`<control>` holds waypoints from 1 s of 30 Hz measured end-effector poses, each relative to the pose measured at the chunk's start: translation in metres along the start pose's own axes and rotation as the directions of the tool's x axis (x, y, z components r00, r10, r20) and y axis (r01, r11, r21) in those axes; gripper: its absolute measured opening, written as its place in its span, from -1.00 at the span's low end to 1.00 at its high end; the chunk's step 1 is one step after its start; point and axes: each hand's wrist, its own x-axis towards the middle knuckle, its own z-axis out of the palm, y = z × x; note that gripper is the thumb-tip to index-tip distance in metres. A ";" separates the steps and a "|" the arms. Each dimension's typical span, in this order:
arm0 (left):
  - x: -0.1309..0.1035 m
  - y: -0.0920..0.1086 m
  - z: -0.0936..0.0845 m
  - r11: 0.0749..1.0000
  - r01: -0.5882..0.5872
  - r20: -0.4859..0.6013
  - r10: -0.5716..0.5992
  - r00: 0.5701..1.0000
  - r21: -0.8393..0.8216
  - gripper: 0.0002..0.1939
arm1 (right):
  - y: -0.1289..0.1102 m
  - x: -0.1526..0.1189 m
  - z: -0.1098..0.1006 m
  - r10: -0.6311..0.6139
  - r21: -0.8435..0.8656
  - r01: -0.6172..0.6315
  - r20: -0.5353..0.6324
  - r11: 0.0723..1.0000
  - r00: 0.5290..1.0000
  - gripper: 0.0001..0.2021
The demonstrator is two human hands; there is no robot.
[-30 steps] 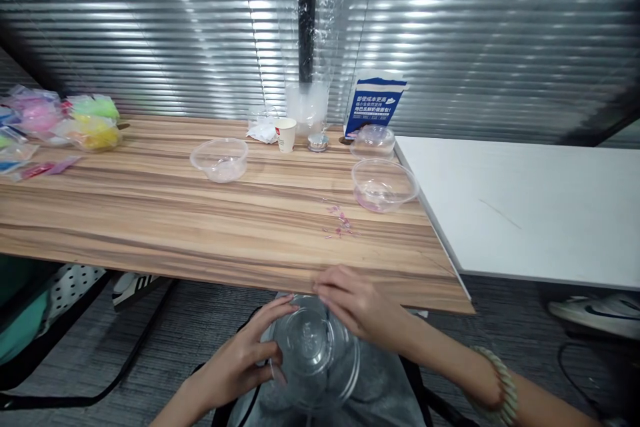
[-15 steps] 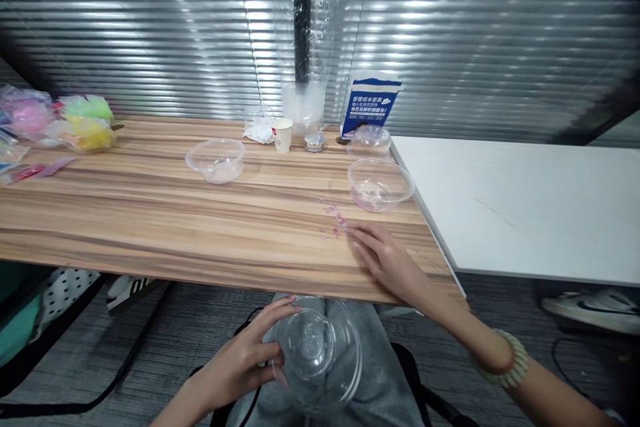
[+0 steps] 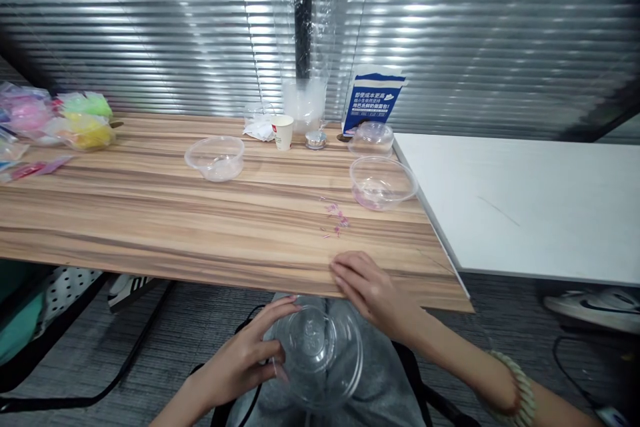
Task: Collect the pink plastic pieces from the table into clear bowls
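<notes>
My left hand point(image 3: 253, 350) grips the left side of a clear round plastic bowl point(image 3: 345, 373) on my lap, its fingers along the rim. Over the front edge of the table, my right hand point(image 3: 367, 287) has its fingers drawn together; whatever they pinch, if anything, is hidden. Just beyond it lies a loose scatter of tiny pink and purple pieces point(image 3: 339, 217) on the wood. Behind and to the right of these stands a clear plastic bowl point(image 3: 383, 187) with a pinkish tint at its bottom.
Another clear bowl point(image 3: 215, 163) stands left on the wooden table point(image 3: 150, 213). At the back are a paper cup point(image 3: 283, 133), a small round tin point(image 3: 315, 141), a clear container point(image 3: 371, 140) and a blue bag point(image 3: 374, 103). Colourful packets point(image 3: 80, 130) lie far left. A white tabletop point(image 3: 530, 207) adjoins at right.
My right hand has drawn back from the pink pieces toward the table's front edge, near the bowl on my lap. My left hand and that bowl have stayed in place.
</notes>
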 end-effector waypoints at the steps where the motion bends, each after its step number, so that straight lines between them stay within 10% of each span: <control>1: 0.000 0.000 0.000 1.000 0.000 0.001 0.000 1.000 0.002 -0.90 | -0.007 -0.002 0.000 -0.049 0.029 0.049 0.026 0.998 0.998 -0.73; 6: -0.001 -0.001 0.000 1.000 0.001 0.005 -0.001 1.000 0.001 -0.91 | -0.025 -0.006 -0.006 -0.228 0.219 0.205 0.085 0.954 0.970 -0.73; 14: 0.000 -0.001 0.001 1.000 -0.015 -0.002 0.015 1.000 -0.009 -0.89 | 0.030 0.016 -0.019 0.168 -0.056 -0.174 -0.104 0.983 0.980 -0.69; 30: -0.001 -0.003 0.002 1.000 -0.011 0.009 0.011 1.000 -0.026 -0.89 | 0.045 0.008 -0.002 0.072 -0.181 -0.090 -0.102 0.979 0.992 -0.70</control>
